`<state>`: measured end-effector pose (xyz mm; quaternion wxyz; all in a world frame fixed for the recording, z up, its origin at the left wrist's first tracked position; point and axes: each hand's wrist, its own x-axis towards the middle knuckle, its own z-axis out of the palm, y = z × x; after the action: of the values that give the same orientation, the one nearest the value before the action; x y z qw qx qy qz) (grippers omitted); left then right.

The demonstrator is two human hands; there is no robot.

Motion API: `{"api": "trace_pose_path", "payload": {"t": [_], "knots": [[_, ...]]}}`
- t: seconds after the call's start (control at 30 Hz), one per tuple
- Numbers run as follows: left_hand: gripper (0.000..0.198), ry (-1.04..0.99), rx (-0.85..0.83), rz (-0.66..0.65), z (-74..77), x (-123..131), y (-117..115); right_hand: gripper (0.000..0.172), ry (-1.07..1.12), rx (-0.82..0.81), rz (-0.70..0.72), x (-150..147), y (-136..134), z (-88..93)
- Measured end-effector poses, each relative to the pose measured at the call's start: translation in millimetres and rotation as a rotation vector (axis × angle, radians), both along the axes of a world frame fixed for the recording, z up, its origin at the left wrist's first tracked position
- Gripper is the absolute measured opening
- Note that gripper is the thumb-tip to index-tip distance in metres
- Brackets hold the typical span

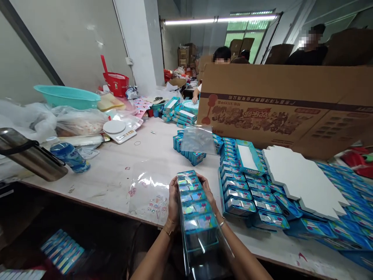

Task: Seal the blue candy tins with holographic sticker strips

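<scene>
Two sides of blue-box row point(195, 196) held between fingers of left hand point(173, 200) and right hand point(208, 191), apparently keeping clear sleeve point(204, 254) aligned; stacked boxes point(239, 205) at right, presumably for reach.

My left hand point(173, 202): one, curled, turned inward. My right hand point(209, 191): one, likewise. My forearms point(155, 251): two, extended far, converging.

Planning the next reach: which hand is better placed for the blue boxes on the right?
Probably the right hand: it is nearer those blue boxes, with the left hand across the held row of boxes. Both hold that row, so the right would need freeing.
</scene>
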<state>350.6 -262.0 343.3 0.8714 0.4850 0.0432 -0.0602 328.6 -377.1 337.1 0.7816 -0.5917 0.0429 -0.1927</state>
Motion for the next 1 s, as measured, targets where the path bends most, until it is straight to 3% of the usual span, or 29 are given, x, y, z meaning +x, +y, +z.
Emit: {"api": "trace_pose_path", "payload": {"t": [0.17, 0.27, 0.33, 0.5, 0.7, 0.8, 0.9, 0.97, 1.0], "knots": [[0.061, -0.086, 0.146, -0.023, -18.0, 3, 3, 0.058, 0.099, 0.086, -0.037, -12, 4, -16.0], [0.056, -0.135, 0.332, -0.039, -16.3, 8, 7, 0.065, 0.175, 0.044, -0.008, -15, 4, -16.8], [0.056, -0.118, 0.387, -0.041, -11.8, 12, 6, 0.059, 0.203, -0.017, 0.027, -13, 3, -11.8], [0.063, 0.043, 0.320, -0.042, -7.9, 21, 0, 0.032, 0.233, -0.069, -0.015, 1, 2, -0.6], [0.064, 0.041, 0.314, -0.072, -15.6, 37, -5, 0.032, 0.212, -0.087, -0.038, 10, 2, -2.2], [0.064, -0.011, 0.381, -0.081, -11.8, 40, -2, 0.031, 0.196, -0.105, -0.046, 12, 0, -2.6], [0.050, -0.122, 0.451, 0.171, -5.9, 13, 16, 0.031, 0.185, -0.119, -0.061, 14, -1, -4.1], [0.051, -0.119, 0.426, 0.334, -6.9, -28, 35, 0.031, 0.187, -0.129, -0.070, 14, -2, -5.8], [0.057, -0.058, 0.385, 0.328, -9.4, -51, 45, 0.032, 0.189, -0.136, -0.074, 14, -2, -6.6]]}}
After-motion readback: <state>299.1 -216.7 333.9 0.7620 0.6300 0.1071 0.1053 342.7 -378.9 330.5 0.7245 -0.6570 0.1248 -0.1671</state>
